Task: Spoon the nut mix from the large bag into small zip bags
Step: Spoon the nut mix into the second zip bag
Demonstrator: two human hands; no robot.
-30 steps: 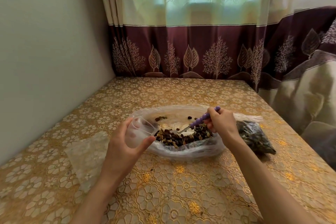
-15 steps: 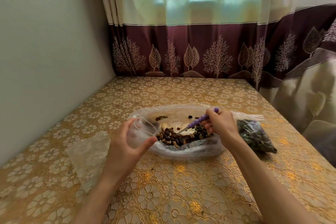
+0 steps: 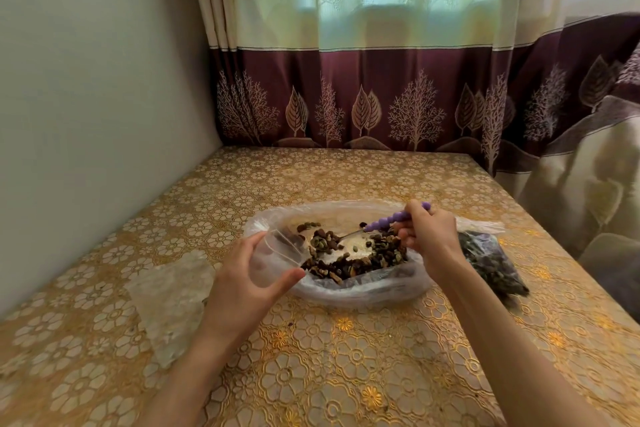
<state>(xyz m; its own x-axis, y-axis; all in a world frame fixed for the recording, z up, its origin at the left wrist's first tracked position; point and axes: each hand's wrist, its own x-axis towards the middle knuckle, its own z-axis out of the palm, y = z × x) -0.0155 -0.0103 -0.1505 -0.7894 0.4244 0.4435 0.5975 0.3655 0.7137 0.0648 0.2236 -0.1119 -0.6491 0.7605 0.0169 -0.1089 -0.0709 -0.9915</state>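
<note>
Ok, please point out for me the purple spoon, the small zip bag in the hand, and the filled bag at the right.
purple spoon [image 3: 394, 219], head view, on the beaded handle.
small zip bag [image 3: 273, 260], head view, on its clear side.
filled bag [image 3: 491, 262], head view, on its dark middle.

We cannot see the bowl of the purple beaded-handle spoon [image 3: 394, 220]; it blurs into the brown nut mix [image 3: 356, 258]. Right of that mix, our right hand [image 3: 431, 236] partly hides a dark filled plastic bag [image 3: 491, 263].

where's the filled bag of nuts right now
The filled bag lies on the table at the right, just behind the right hand, beside the large bag.
</note>
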